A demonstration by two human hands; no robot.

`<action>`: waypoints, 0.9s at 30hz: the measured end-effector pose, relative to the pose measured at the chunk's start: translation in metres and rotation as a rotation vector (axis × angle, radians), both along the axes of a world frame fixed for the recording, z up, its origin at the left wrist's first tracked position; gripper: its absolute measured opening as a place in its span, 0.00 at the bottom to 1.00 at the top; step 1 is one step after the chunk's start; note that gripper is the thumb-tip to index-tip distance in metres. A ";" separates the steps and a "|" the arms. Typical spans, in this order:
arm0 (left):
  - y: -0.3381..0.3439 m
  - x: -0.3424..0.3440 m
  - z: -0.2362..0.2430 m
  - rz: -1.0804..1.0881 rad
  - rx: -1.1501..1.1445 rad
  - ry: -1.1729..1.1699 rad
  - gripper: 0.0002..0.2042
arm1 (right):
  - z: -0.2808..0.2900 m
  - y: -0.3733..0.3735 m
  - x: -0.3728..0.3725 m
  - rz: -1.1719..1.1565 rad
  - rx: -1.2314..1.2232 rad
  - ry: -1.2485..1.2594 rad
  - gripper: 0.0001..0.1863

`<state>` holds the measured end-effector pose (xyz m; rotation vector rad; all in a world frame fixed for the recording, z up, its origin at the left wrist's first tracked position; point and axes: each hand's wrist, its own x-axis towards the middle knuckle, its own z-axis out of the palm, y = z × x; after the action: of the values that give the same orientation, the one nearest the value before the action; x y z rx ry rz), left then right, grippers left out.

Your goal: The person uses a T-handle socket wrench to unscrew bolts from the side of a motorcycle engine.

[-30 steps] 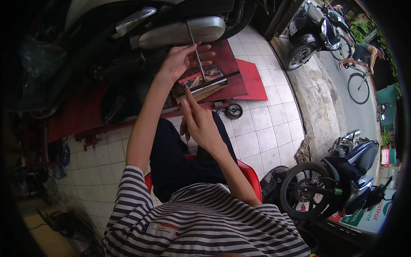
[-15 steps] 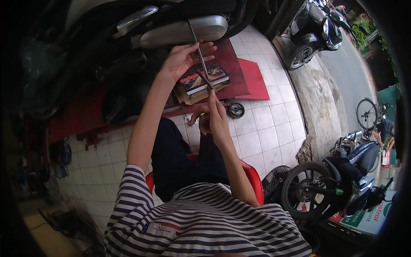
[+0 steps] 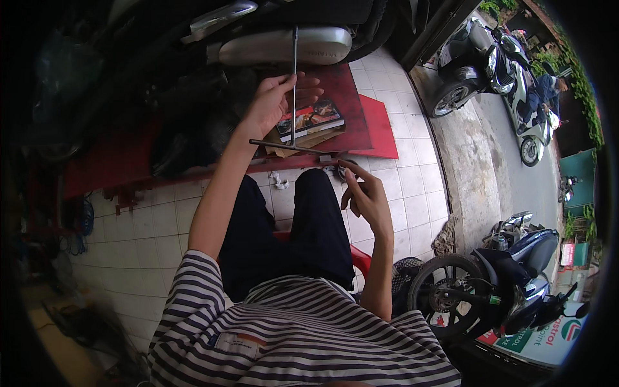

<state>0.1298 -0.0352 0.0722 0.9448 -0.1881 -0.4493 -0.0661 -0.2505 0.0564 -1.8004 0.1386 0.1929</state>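
A long T-handle wrench (image 3: 294, 109) reaches from the scooter's silver cover (image 3: 284, 46) back toward me, its crossbar at the near end. My left hand (image 3: 271, 100) pinches the shaft between thumb and index finger, the other fingers spread out. Close to the crossbar's right end is my right hand (image 3: 366, 197), its index finger stretched toward it and the other fingers loosely bent, apart from one another. Nothing shows inside that hand. Whether the wrench's far tip sits on a bolt is too small to tell.
A boxed item (image 3: 313, 120) lies on cardboard on the red lift platform (image 3: 348, 97), below the wrench. I sit on a red chair (image 3: 361, 261). A dark motorbike (image 3: 451, 293) stands at right; a parked scooter (image 3: 454, 90) and a person riding (image 3: 545, 97) are outside.
The wrench's crossbar has swung round from a slant to nearly crosswise. My right hand has moved right and down, off the crossbar. A rider has come into view on the street.
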 end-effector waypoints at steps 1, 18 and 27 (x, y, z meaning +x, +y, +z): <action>-0.001 -0.014 0.000 0.003 0.033 -0.004 0.11 | 0.002 -0.004 0.000 -0.068 0.017 -0.021 0.22; 0.051 -0.188 -0.104 0.145 -0.015 0.246 0.09 | -0.003 0.061 0.306 -0.356 -0.275 -0.720 0.24; 0.135 -0.204 -0.195 0.384 0.065 0.202 0.09 | 0.009 0.112 0.336 -0.736 -0.374 -0.560 0.21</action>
<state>-0.0745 0.0999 -0.1227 0.9664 0.1914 -0.1939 0.2697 -0.1382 0.0649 -1.9761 0.4419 -0.9028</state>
